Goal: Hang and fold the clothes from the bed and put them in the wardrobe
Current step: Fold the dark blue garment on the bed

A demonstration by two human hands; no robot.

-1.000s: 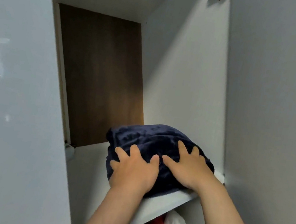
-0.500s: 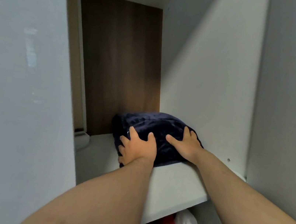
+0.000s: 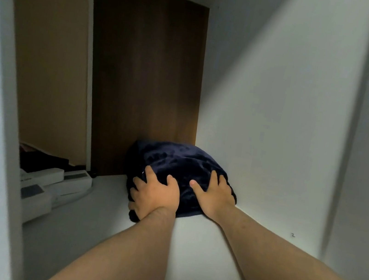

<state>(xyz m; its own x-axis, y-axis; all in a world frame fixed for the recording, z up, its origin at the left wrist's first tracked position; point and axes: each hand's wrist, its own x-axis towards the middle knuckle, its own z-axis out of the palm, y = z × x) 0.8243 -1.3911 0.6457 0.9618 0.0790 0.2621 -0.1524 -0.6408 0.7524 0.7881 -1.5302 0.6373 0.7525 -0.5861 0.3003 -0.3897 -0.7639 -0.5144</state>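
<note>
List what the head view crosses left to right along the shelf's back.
White boxes → left hand on the dark blue folded garment → right hand on the same garment → white side wall.

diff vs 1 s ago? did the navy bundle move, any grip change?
The navy bundle went from the front edge of the white shelf deep into the back right corner. The left hand and right hand stayed pressed on it throughout; no release.
</note>
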